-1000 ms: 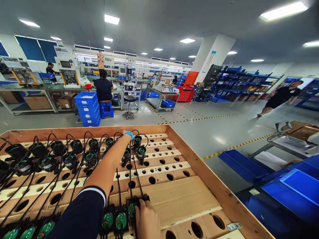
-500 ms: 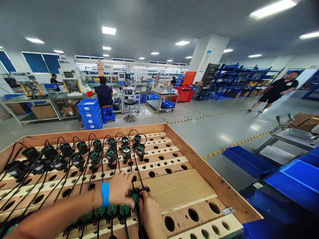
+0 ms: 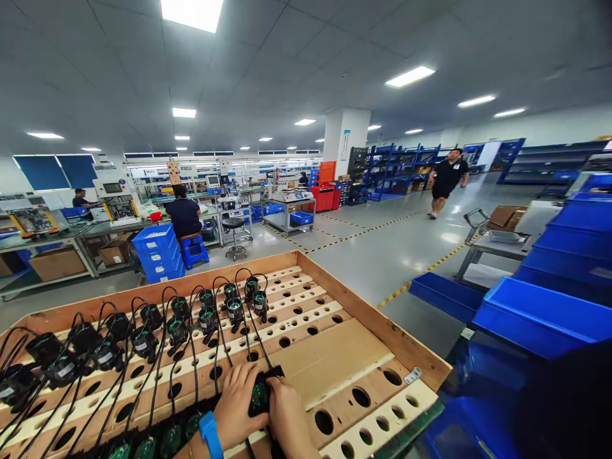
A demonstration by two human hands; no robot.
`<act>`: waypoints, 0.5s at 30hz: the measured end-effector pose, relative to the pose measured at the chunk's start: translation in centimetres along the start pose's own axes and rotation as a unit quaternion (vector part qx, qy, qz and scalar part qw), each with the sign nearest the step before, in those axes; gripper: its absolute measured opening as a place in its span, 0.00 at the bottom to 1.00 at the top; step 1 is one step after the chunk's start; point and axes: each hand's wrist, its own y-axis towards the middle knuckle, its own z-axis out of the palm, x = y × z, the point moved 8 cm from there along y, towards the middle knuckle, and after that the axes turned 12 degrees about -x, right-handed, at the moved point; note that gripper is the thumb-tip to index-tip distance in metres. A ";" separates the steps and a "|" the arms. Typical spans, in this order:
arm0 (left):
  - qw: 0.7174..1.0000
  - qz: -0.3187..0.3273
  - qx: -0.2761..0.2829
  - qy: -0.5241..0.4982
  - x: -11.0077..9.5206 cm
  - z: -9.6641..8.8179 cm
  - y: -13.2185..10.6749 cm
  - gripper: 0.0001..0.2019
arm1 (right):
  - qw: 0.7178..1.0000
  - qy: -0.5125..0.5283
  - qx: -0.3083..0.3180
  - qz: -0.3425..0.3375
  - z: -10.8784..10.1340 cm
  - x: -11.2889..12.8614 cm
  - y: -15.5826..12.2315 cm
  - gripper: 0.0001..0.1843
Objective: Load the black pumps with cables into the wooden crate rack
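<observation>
Both of my hands are closed around a black part with a green circuit board [image 3: 259, 398] at the front of a wooden tray [image 3: 351, 309]. My left hand [image 3: 238, 401], with a blue wristband [image 3: 210, 435], grips its left side. Against its right side, my right hand [image 3: 291, 417] has its fingers pressed near the top edge. A black cable [image 3: 259, 335] runs from beyond the hands to black cylindrical units with green tops [image 3: 234, 310] at the back. More green-faced black parts [image 3: 171, 440] lie in a row to the left of my hands, partly hidden by my left arm.
Round holes line the tray's slats, and a flat wooden panel [image 3: 335, 360] lies right of my hands. Blue bins [image 3: 540, 315] stand at the right beside a cart [image 3: 497, 242]. A person [image 3: 447, 178] walks on the floor; another person [image 3: 183, 213] sits at the far benches.
My left hand has come in from above the row and closed on the black part beside my right hand. The view has tilted up and turned right. The walking person is farther left in view.
</observation>
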 end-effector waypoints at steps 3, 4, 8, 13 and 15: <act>1.000 0.021 0.014 0.012 -2.5 1.3 1.1 0.43 | 0.997 0.046 -0.054 -0.011 -2.2 -1.3 0.5 0.22; 0.999 0.022 0.023 0.012 -3.1 1.7 1.5 0.44 | 0.996 0.046 -0.073 -0.008 -2.9 -1.8 1.0 0.21; 0.998 0.059 0.010 0.005 -4.5 2.8 2.8 0.40 | 0.994 0.047 -0.095 -0.015 -4.8 -2.5 5.3 0.19; 0.993 0.117 0.006 -0.007 -3.6 6.7 3.1 0.32 | 0.990 0.067 -0.116 -0.052 -5.5 0.8 14.8 0.17; 0.996 0.088 0.017 0.014 -2.2 9.0 5.0 0.29 | 0.989 0.069 -0.124 -0.053 -5.3 2.3 18.9 0.16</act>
